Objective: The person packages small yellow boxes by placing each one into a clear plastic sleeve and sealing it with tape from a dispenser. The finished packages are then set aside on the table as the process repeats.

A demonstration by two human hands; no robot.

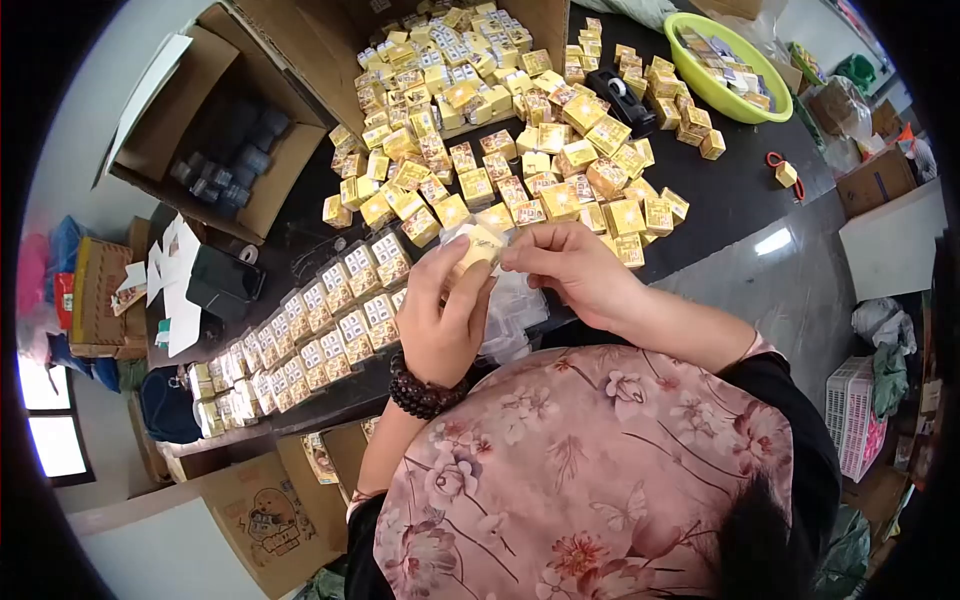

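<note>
Head view: at frame centre, both hands, left hand (440,315) and right hand (570,270), are gripping one small yellow box (478,245) inside a clear sleeve (515,300); keeping corners aligned is advisable.

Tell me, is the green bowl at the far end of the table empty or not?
Not empty: the green bowl holds small packets, visible inside its rim.

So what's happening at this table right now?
A person holds one small yellow box in a clear wrapper between both hands: left hand cradling it, right hand pinching its edge. Behind lies a big heap of loose yellow boxes; wrapped boxes sit in rows to the left on the dark table.
</note>
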